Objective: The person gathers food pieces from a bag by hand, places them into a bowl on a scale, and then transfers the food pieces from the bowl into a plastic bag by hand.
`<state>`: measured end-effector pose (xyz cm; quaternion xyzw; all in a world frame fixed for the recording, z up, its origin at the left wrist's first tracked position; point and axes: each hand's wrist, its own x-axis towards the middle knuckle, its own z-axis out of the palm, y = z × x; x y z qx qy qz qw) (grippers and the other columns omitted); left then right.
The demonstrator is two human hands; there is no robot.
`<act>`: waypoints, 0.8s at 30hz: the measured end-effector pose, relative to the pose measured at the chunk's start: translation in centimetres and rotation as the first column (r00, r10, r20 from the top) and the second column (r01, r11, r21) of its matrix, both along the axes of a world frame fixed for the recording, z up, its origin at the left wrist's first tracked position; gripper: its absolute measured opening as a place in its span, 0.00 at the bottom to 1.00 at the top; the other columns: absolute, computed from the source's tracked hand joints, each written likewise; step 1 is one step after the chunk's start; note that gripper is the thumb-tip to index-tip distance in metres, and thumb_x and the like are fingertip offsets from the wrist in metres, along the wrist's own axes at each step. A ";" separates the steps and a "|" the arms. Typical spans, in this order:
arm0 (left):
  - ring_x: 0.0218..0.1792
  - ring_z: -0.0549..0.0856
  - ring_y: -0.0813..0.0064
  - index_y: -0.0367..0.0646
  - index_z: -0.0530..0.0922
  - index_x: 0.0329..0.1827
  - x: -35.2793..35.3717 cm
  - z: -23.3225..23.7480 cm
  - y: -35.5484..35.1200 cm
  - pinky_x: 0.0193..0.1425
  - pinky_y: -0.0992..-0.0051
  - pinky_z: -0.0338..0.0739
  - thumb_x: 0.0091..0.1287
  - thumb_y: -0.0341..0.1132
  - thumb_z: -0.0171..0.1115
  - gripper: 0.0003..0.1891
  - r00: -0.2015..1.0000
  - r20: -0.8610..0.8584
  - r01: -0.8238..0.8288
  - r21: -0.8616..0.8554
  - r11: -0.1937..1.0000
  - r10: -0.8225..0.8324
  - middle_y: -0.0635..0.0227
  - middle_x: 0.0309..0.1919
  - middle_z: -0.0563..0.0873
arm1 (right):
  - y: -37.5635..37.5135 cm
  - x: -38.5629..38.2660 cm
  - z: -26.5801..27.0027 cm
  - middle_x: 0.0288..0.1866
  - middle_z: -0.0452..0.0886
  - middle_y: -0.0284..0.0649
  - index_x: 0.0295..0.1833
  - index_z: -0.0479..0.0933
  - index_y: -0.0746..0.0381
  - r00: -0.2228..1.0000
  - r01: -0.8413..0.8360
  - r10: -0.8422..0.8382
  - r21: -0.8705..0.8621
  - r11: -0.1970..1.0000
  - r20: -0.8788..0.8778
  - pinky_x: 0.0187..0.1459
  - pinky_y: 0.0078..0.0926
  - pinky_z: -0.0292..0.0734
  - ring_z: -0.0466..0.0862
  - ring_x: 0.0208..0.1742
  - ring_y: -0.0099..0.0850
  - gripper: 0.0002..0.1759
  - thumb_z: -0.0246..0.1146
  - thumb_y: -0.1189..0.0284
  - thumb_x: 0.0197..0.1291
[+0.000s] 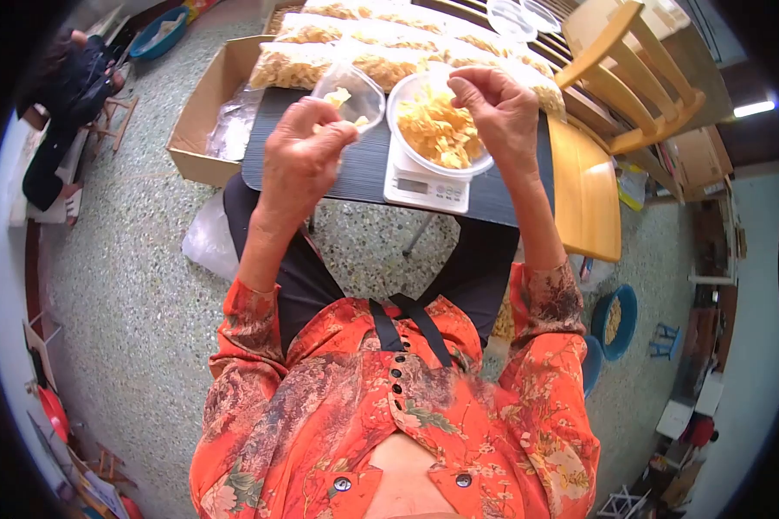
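My left hand is closed on a small clear plastic container, tilted, with a few yellow flakes inside. To its right, a round plastic tub filled with yellow-orange flakes rests on a white kitchen scale. My right hand is over the tub's right rim, thumb and fingers pinched together. Whatever is between those fingertips is too small to make out. The scale stands on the near edge of a dark table.
Long clear bags of flakes lie across the table's far side. An open cardboard box is at the left, a wooden chair at the right. Empty clear tubs sit at the back. Another person sits far left.
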<state>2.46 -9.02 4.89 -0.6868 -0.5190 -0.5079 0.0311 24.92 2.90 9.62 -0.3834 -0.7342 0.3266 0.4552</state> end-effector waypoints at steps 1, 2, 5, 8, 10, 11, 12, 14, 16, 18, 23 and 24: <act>0.33 0.84 0.68 0.43 0.88 0.38 0.0 0.0 0.1 0.37 0.69 0.80 0.54 0.22 0.74 0.10 1.000 0.011 -0.003 0.025 1.000 0.002 0.65 0.35 0.80 | 0.6 1.1 0.0 0.32 0.89 0.35 0.45 0.88 0.67 0.999 0.031 -0.033 0.027 0.999 0.038 0.37 0.17 0.82 0.87 0.34 0.18 0.08 0.71 0.73 0.66; 0.33 0.84 0.68 0.42 0.88 0.38 -0.1 -0.2 0.3 0.37 0.70 0.80 0.55 0.21 0.74 0.09 0.998 0.063 0.029 -0.016 0.999 -0.028 0.65 0.36 0.81 | 1.2 2.3 -0.2 0.32 0.90 0.36 0.45 0.88 0.66 0.994 0.067 -0.069 0.021 0.998 0.089 0.38 0.19 0.82 0.87 0.33 0.19 0.08 0.71 0.72 0.65; 0.34 0.85 0.69 0.41 0.88 0.37 -0.2 -0.2 0.8 0.38 0.71 0.80 0.55 0.22 0.74 0.08 0.999 -0.043 0.008 -0.054 0.998 -0.010 0.65 0.35 0.81 | 2.2 4.6 -0.7 0.32 0.90 0.37 0.45 0.88 0.65 0.958 0.095 -0.115 0.089 0.992 0.261 0.38 0.20 0.83 0.87 0.32 0.19 0.08 0.71 0.72 0.64; 0.35 0.84 0.70 0.38 0.87 0.38 -0.6 0.8 0.7 0.38 0.72 0.79 0.58 0.22 0.74 0.07 0.999 0.047 0.022 -0.050 0.999 -0.019 0.65 0.35 0.81 | 2.4 6.1 -1.5 0.33 0.89 0.40 0.45 0.88 0.63 0.919 0.052 -0.100 0.135 0.989 0.382 0.38 0.24 0.82 0.87 0.31 0.25 0.08 0.70 0.73 0.62; 0.34 0.84 0.71 0.37 0.87 0.39 -0.5 1.0 0.6 0.39 0.73 0.79 0.60 0.22 0.73 0.06 0.997 0.080 0.010 -0.046 0.999 -0.006 0.66 0.35 0.81 | 2.3 6.4 -1.8 0.34 0.89 0.41 0.45 0.87 0.61 0.875 -0.009 -0.088 0.199 0.980 0.476 0.40 0.31 0.82 0.87 0.32 0.35 0.09 0.71 0.71 0.59; 0.34 0.84 0.71 0.37 0.87 0.39 -0.5 0.9 0.5 0.39 0.73 0.79 0.60 0.22 0.73 0.06 0.997 0.075 0.014 -0.048 0.999 -0.010 0.66 0.35 0.81 | 2.3 6.3 -2.0 0.34 0.89 0.41 0.45 0.87 0.61 0.877 -0.005 -0.090 0.197 0.980 0.472 0.40 0.31 0.82 0.87 0.32 0.35 0.09 0.71 0.71 0.59; 0.34 0.84 0.71 0.37 0.87 0.39 -0.4 0.8 0.5 0.39 0.73 0.79 0.60 0.22 0.73 0.06 0.999 0.033 0.005 -0.055 0.998 -0.003 0.65 0.35 0.81 | 2.4 6.1 -2.2 0.36 0.89 0.42 0.45 0.87 0.60 0.860 -0.012 -0.095 0.207 0.978 0.501 0.42 0.33 0.82 0.87 0.34 0.37 0.10 0.71 0.69 0.59; 0.34 0.84 0.70 0.37 0.87 0.39 -0.1 0.6 0.2 0.39 0.72 0.79 0.59 0.22 0.74 0.06 1.000 0.001 0.004 -0.075 0.997 -0.004 0.65 0.35 0.82 | 2.6 5.6 -2.3 0.42 0.89 0.44 0.48 0.87 0.59 0.814 -0.033 -0.120 0.251 0.967 0.568 0.48 0.37 0.83 0.89 0.41 0.41 0.14 0.72 0.66 0.58; 0.34 0.84 0.70 0.37 0.87 0.39 0.3 0.6 0.0 0.39 0.72 0.79 0.59 0.23 0.74 0.06 1.000 0.001 0.010 -0.084 0.996 -0.010 0.65 0.35 0.82 | 2.6 4.8 -2.0 0.44 0.88 0.44 0.50 0.87 0.58 0.778 -0.035 -0.135 0.257 0.966 0.614 0.51 0.38 0.82 0.89 0.44 0.41 0.16 0.72 0.64 0.58; 0.35 0.85 0.69 0.38 0.87 0.39 0.5 0.4 0.0 0.39 0.71 0.80 0.58 0.23 0.75 0.07 1.000 -0.014 0.006 -0.087 0.996 -0.008 0.64 0.35 0.82 | 3.0 4.4 -2.6 0.40 0.87 0.41 0.55 0.86 0.53 0.752 -0.072 -0.160 0.321 0.944 0.640 0.47 0.38 0.81 0.86 0.38 0.37 0.21 0.74 0.59 0.57; 0.36 0.85 0.68 0.38 0.88 0.39 0.9 0.6 -0.1 0.40 0.70 0.81 0.58 0.23 0.75 0.07 0.999 -0.033 0.003 -0.091 0.996 -0.006 0.64 0.35 0.83 | 3.9 3.0 -3.6 0.47 0.86 0.41 0.54 0.86 0.52 0.664 -0.108 -0.237 0.405 0.908 0.709 0.50 0.41 0.82 0.88 0.44 0.41 0.19 0.73 0.60 0.58; 0.36 0.85 0.68 0.38 0.88 0.39 0.9 0.6 -0.1 0.40 0.70 0.81 0.58 0.23 0.75 0.08 0.999 -0.040 0.003 -0.090 0.996 -0.006 0.64 0.35 0.83 | 3.8 2.8 -3.4 0.49 0.85 0.41 0.53 0.86 0.52 0.616 -0.102 -0.232 0.368 0.924 0.753 0.51 0.41 0.82 0.88 0.47 0.42 0.17 0.73 0.61 0.58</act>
